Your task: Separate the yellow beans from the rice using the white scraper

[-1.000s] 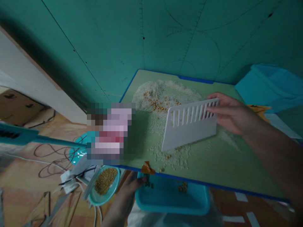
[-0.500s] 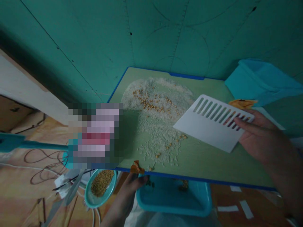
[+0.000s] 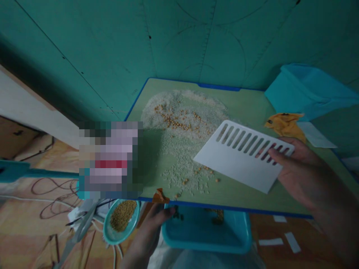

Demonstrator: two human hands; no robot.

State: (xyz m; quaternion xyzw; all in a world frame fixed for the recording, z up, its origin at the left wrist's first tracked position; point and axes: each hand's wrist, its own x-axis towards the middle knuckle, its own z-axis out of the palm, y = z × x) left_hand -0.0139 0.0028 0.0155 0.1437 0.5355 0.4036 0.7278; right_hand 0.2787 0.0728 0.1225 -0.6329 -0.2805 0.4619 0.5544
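Note:
My right hand [image 3: 297,170] grips a white plastic scraper [image 3: 241,158] with a row of slots by its slotted edge, holding it just above a green board [image 3: 246,108] with a blue rim. White rice mixed with yellow grains [image 3: 182,127] is spread over the board's left half. My left hand [image 3: 151,229] holds the rim of a teal tub [image 3: 207,233] below the board's near edge, thumb on the rim.
A small teal bowl of brown grains [image 3: 122,220] sits lower left, over cables on the floor. An orange scrap [image 3: 284,123] and a blue bag [image 3: 311,93] lie at the board's right. A teal wall rises behind. A pixelated patch covers the board's left edge.
My right hand has lifted the scraper off the rice and swung it to the right, then drifted it slightly left and down. The left hand has stayed on the tub.

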